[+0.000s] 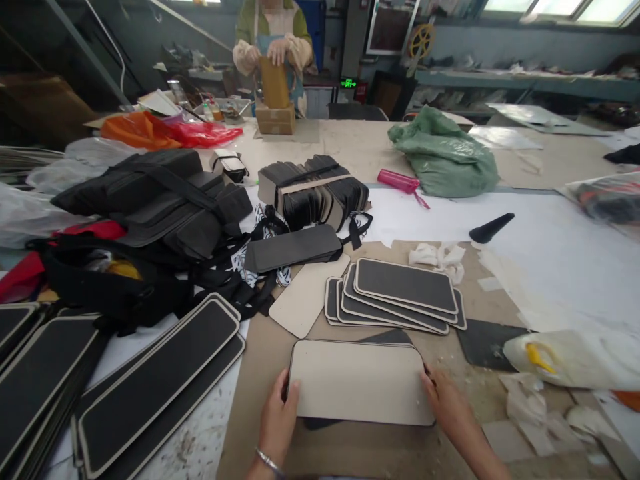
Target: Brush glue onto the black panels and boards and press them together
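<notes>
Both hands grip a beige rounded rectangular panel [357, 383] by its short ends. My left hand [280, 407], with a bracelet at the wrist, has its thumb on the face of the left end. My right hand [447, 398] is closed round the right end. Dark sheet material [393, 337] shows behind the panel's top edge and under its lower edge. Just beyond lies a fanned stack of black panels with beige borders [405, 285]. Beside that stack, a bare beige panel [307, 300] lies partly under a dark grey piece [295, 248].
Stacks of black, beige-edged panels [160, 387] fill the left side. Behind them lie strapped dark bundles [165, 193]. A white glue bottle [575, 357] lies right, near crumpled tissue [435, 259]. A green bag [443, 153] sits farther back. Across the table a person [274, 53] handles a cardboard piece.
</notes>
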`<state>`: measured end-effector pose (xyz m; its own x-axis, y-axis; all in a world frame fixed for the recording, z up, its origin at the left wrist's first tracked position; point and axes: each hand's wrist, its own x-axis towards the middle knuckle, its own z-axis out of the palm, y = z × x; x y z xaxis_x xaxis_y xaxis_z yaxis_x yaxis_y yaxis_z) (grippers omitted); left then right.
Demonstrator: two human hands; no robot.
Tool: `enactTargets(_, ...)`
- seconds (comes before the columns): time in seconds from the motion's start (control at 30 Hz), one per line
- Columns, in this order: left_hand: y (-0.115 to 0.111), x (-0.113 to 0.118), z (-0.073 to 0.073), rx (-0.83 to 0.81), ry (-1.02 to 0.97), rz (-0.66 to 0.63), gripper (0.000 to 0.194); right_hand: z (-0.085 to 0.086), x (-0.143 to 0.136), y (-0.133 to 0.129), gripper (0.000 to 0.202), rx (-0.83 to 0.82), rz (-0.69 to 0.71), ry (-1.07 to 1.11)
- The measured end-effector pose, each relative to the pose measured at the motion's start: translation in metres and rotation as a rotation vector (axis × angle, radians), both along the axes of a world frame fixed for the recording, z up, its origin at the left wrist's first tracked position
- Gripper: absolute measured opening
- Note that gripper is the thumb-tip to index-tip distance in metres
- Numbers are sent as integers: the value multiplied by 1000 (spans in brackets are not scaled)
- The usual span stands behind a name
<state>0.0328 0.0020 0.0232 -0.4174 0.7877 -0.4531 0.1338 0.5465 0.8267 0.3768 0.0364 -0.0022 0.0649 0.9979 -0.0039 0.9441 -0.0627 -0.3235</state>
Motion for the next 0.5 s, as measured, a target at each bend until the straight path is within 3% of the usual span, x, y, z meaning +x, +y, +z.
enactTargets(0.13, -1, 4, -3, 15, -10, 0, 53, -2, -16, -8, 42, 5, -49, -31)
enactTargets(0.3, -3, 4, -2, -23, -143, 10, 56, 15, -36, -3, 39, -42, -170, -87)
enactTargets(0.5, -5, -11, -26, -190, -37, -159, 51, 39, -48, 13, 29, -158, -293, -71)
